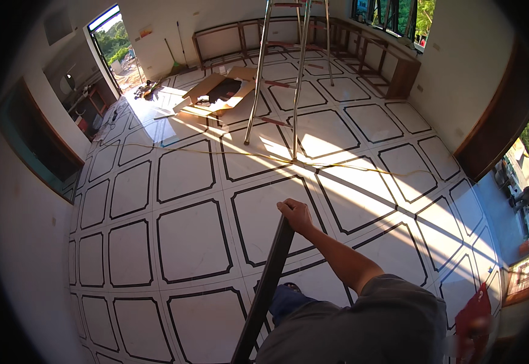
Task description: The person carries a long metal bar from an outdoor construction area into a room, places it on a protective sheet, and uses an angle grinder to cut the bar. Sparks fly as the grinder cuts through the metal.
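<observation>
My right hand (295, 216) is closed over the upper end of a long dark straight bar (263, 297), with its forearm reaching in from the lower right. The bar slants down past my left side and leaves the picture at the lower edge. Whether it is wood or metal I cannot tell. Beside it show my blue trouser leg (289, 302) and part of a foot. My left hand does not show.
A metal stepladder (296, 115) stands ahead on the patterned tile floor (195, 239). Behind it are an opened cardboard box (240, 74) and low brown wooden frames (398, 76) along the walls. A yellow cord (231, 152) crosses the floor. Something red (475, 309) is at the lower right.
</observation>
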Action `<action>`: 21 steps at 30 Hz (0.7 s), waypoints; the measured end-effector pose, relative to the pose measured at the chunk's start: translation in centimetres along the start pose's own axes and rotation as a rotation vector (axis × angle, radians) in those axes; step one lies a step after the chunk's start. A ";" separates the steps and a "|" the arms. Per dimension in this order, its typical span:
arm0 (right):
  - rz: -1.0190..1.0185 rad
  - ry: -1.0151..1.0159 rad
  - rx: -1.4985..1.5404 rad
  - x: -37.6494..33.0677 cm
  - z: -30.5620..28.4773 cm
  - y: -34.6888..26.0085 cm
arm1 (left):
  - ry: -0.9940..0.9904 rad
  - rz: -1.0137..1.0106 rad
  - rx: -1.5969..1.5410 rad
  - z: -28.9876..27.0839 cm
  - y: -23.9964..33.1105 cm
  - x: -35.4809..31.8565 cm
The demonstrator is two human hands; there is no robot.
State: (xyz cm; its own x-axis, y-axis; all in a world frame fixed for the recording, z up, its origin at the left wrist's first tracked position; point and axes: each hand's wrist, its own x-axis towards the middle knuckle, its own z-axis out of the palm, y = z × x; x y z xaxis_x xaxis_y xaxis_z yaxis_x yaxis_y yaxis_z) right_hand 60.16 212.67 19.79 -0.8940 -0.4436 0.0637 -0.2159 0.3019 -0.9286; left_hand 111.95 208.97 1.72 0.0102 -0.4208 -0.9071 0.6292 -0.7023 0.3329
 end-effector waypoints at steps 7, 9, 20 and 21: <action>0.045 0.128 -0.022 9.1 12.8 0.2 | -0.032 -0.021 0.095 15.9 12.8 9.6; 0.047 0.127 -0.068 13.5 16.6 -0.9 | -0.029 -0.020 0.112 20.7 16.3 11.5; 0.016 0.042 -0.059 35.6 38.0 -11.2 | -0.030 -0.013 0.183 42.8 32.4 22.4; -0.017 0.067 -0.047 37.2 40.0 -12.0 | -0.034 -0.015 0.190 44.7 33.7 23.7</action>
State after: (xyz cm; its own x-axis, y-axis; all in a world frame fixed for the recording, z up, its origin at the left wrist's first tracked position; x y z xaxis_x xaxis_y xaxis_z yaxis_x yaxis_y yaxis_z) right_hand 45.21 158.80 18.63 -0.9140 -0.3920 0.1049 -0.2478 0.3344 -0.9093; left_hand 98.71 149.69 2.99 -0.0264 -0.4263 -0.9042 0.4707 -0.8033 0.3650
